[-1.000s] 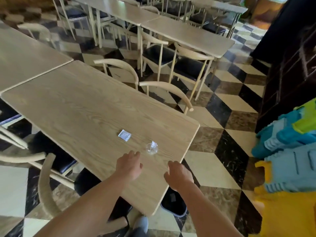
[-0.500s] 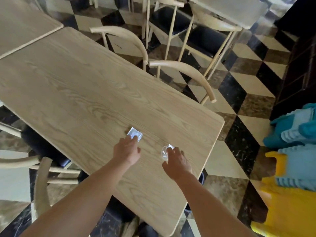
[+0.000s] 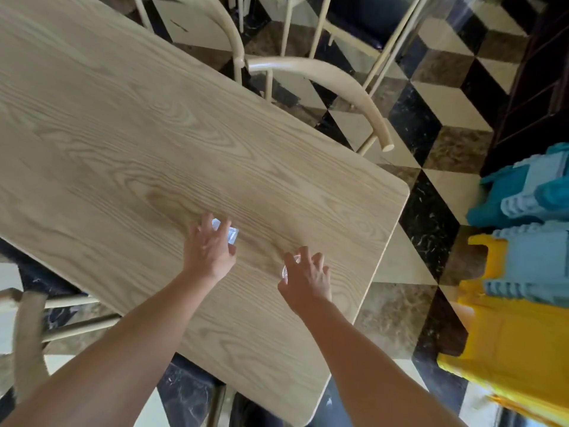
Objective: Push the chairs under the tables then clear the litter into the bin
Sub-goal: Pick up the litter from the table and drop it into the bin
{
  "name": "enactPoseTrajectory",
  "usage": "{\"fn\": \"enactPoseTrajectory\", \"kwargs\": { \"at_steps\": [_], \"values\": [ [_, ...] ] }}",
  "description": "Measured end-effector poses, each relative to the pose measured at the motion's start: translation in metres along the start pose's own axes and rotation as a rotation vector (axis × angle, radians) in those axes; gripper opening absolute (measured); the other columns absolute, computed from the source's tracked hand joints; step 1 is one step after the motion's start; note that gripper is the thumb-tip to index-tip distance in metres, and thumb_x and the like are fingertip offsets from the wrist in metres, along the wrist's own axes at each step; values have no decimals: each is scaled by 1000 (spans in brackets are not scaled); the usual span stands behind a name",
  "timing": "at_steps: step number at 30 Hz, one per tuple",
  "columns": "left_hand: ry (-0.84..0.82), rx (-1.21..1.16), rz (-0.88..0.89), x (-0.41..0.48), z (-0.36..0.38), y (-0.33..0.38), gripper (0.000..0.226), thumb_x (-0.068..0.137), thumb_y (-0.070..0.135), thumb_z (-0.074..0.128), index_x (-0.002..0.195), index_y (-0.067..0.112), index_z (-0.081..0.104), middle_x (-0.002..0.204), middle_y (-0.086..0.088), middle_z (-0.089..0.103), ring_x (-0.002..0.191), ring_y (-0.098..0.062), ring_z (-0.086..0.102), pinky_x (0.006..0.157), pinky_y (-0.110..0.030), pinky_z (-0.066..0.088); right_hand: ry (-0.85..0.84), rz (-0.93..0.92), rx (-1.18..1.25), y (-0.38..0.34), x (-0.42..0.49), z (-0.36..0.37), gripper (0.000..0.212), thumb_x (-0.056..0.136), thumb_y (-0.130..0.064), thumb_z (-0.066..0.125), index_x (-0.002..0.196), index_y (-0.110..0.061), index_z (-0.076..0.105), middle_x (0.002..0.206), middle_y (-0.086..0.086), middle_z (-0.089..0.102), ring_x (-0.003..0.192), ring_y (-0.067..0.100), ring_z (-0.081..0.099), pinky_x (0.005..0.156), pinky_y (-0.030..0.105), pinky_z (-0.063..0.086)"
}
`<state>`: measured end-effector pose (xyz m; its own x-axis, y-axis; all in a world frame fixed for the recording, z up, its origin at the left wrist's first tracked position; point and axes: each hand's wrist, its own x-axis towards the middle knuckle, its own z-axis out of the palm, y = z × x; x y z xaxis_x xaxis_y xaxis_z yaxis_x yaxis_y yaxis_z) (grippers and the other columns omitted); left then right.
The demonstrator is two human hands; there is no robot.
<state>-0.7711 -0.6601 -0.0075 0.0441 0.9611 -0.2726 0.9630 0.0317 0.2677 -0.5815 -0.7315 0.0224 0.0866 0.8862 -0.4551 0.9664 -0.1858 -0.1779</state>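
Checkered marble flooring [image 3: 443, 100] in black, cream and brown runs under everything, and a pale wood-grain table [image 3: 129, 143] fills most of the view, slanting from the upper left down to a rounded corner on the right. Both of the person's bare arms reach out over its near end.

The left hand [image 3: 211, 252] is pressed down on the tabletop with its fingers spread and curled over a small whitish wrapper [image 3: 231, 235]. Only the wrapper's far edge peeks out past the fingertips, so the hand covers it and touches it, but I cannot tell whether it has actually closed around it. The right hand [image 3: 306, 280] sits a little nearer the table's right edge, fingers bent like a claw over a crumpled bit of clear plastic [image 3: 286, 271]. A glint of that plastic shows beside the thumb; the fingers are partly open around it, and whether they grip it is not clear from here.

Beyond the far edge of the table, a cream chair [image 3: 332, 84] with a curved backrest stands just beside the tabletop, its rail arching toward the right. More chair legs rise behind it. At the lower left, another chair's rails [image 3: 70, 315] sit under the table edge. Along the right side, stacked plastic pieces in teal, light blue and yellow [image 3: 523, 318] rest on the floor, well apart from the table.
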Motion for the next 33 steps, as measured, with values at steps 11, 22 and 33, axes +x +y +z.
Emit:
{"fn": "enactPoseTrajectory", "kwargs": {
  "at_steps": [11, 22, 33],
  "values": [
    [-100, -24, 56, -76, 28, 40, 25, 80, 10, 66, 105, 12, 62, 112, -12, 51, 104, -34, 49, 64, -37, 46, -56, -57, -157, 26, -28, 11, 63, 90, -16, 66, 142, -26, 33, 144, 10, 30, 126, 36, 34, 95, 41, 45],
    [-119, -3, 133, -159, 64, 142, 29, 71, 9, 72, 98, 13, 61, 99, -7, 58, 85, -32, 66, 66, -37, 52, -104, -179, -116, 139, -84, 9, 52, 93, -19, 55, 142, -20, 42, 142, 11, 35, 127, 35, 35, 96, 38, 48],
    [-305, -119, 84, -214, 154, 281, 19, 81, 13, 57, 97, 18, 49, 101, -3, 55, 88, -29, 57, 69, -41, 47, -163, 16, -5, 306, -113, 15, 43, 89, -21, 61, 128, -20, 44, 134, 10, 42, 123, 33, 38, 88, 40, 52]
  ]
}}
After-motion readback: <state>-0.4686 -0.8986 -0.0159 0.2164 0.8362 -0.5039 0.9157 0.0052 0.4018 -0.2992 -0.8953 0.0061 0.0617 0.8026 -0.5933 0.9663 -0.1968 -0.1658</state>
